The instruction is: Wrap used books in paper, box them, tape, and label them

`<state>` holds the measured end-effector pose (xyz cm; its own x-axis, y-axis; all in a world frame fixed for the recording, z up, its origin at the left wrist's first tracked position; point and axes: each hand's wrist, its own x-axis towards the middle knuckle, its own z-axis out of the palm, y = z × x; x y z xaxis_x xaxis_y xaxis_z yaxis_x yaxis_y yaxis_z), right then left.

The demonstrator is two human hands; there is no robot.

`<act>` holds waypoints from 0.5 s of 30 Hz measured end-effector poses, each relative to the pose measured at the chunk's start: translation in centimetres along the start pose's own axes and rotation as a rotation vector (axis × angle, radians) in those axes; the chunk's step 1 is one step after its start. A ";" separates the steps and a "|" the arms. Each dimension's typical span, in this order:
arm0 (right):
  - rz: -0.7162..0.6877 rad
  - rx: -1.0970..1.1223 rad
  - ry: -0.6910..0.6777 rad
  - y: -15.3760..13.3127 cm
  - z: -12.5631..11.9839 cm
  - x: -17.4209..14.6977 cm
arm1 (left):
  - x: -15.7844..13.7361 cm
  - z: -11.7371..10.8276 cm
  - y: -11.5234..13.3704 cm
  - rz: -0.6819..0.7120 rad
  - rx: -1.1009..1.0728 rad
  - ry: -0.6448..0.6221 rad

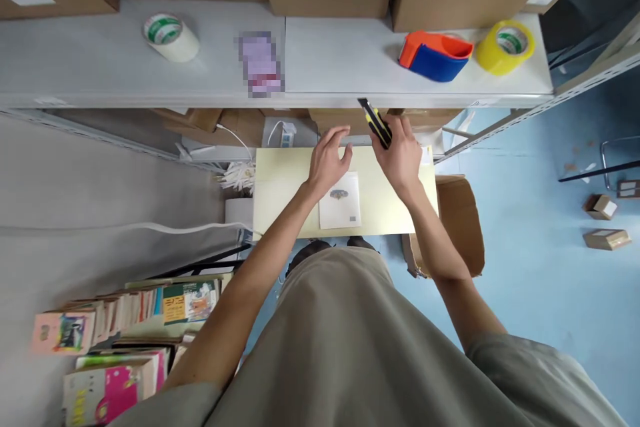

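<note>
- Right hand (400,155) is closed around a yellow-and-black utility knife (376,123), its tip pointing up and away toward the shelf edge (300,99).
- Left hand (327,161) hovers open, fingers spread, just beside the knife hand, above the far edge of the pale yellow table (280,190).
- A white packet (341,203) lies flat just below the left hand, untouched.
- Judged: the knife is being readied; cutting would need the packet steadied first.
- Farther off: tape dispenser (434,55), yellow tape roll (505,47).
</note>
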<state>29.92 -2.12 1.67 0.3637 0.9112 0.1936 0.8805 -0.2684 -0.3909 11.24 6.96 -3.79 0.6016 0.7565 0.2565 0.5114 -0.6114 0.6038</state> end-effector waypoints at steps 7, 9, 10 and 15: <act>-0.238 -0.050 0.014 0.8 0.6 14.4 | 6.9 -2.6 2.2 0.069 0.126 0.179; -0.257 -0.108 -0.047 0.5 1.4 17.2 | 6.9 -3.1 2.4 0.061 0.161 0.212; -0.262 -0.134 -0.072 0.4 1.9 18.4 | 6.6 -3.2 2.4 0.051 0.165 0.226; -0.255 -0.107 -0.094 0.2 3.8 21.9 | 3.2 -2.5 0.8 -0.051 0.132 0.193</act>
<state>36.87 18.99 2.40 0.1009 0.9771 0.1875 0.9687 -0.0536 -0.2423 12.02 9.44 -0.64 0.4509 0.8100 0.3750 0.6216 -0.5865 0.5193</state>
